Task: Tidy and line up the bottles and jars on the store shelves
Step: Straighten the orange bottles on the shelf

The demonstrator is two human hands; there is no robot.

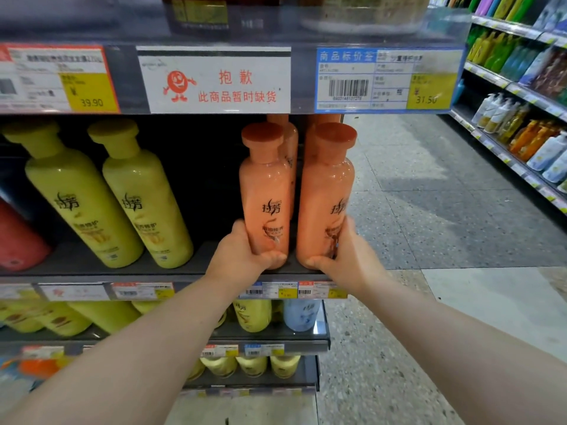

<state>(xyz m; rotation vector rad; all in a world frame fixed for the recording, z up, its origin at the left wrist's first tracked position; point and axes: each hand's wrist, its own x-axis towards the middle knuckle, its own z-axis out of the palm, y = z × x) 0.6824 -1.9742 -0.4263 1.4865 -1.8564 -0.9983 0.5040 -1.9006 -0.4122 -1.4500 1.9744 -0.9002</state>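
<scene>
A supermarket aisle with a speckled floor [429, 210] runs off toward one o'clock, where a far rack [518, 118] of mixed bottles fills the three o'clock side. Nearest is a dark shelf [196, 265] spanning the view, and above it a price rail [214, 78] carries a white out-of-stock sign with red print between two yellow-cornered price tags. On the shelf at nine o'clock stand two yellow bottles [101, 194], side by side and leaning in the wide-angle view, with a red bottle [18, 237] at the frame edge beyond them. At the centre, near the shelf's end, two orange bottles stand upright at the front edge, with more orange ones behind. The left hand [245, 253] is clamped around the base of the left orange bottle [265, 191], thumb across its front. The right hand [343, 256] is clamped on the base of the right orange bottle [326, 191]. The two bottles are just beside each other, a narrow gap between.
</scene>
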